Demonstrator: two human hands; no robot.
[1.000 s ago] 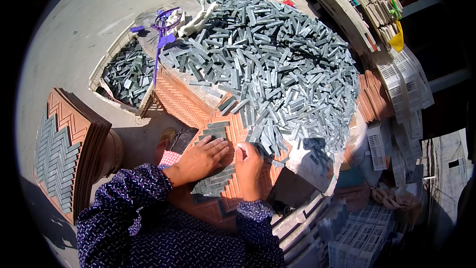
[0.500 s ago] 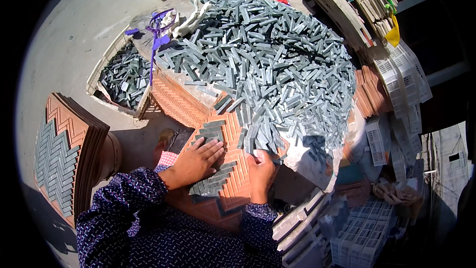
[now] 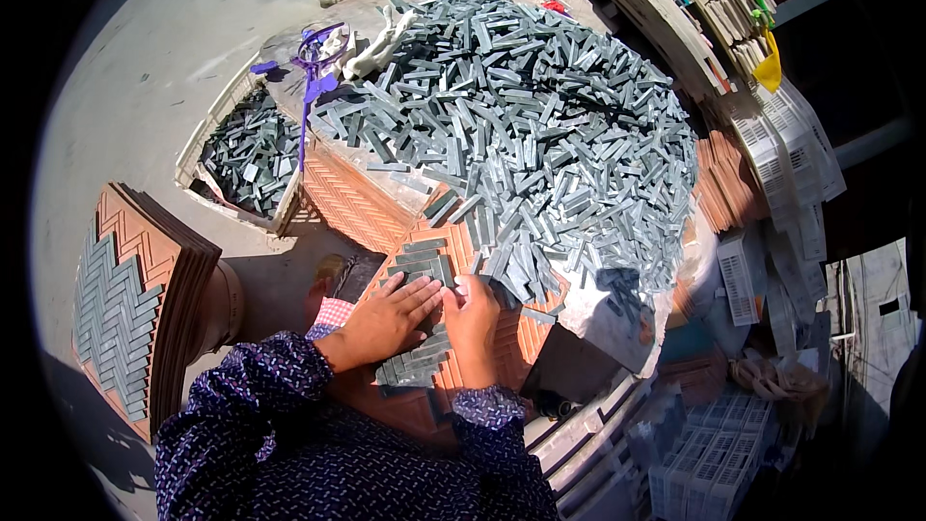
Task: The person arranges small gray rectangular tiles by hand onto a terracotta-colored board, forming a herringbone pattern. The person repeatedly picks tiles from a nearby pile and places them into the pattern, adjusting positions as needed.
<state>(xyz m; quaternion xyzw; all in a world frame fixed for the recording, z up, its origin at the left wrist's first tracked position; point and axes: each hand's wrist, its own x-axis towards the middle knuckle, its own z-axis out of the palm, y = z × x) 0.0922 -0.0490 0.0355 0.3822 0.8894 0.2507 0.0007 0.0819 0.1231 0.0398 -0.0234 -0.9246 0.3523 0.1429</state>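
Note:
An orange tray with a raised herringbone pattern lies before me, partly covered with narrow grey stone strips laid in the pattern. My left hand rests flat over the laid strips, fingers stretched out toward the right. Close beside its fingertips, my right hand has thumb and fingers pinched together at the edge of those strips. Whatever it pinches is hidden by the fingers. Just beyond both hands, a large heap of loose grey strips spills onto the tray's far end.
A stack of orange trays, the top one partly filled with strips, stands at left. Behind it sits a pale crate of dark stone pieces. A purple frame and white gloves lie at the heap's edge. White crates stand at right.
My right hand has moved left from the near edge of the heap to beside my left hand, over the laid strips. My left hand stays flat in nearly the same place.

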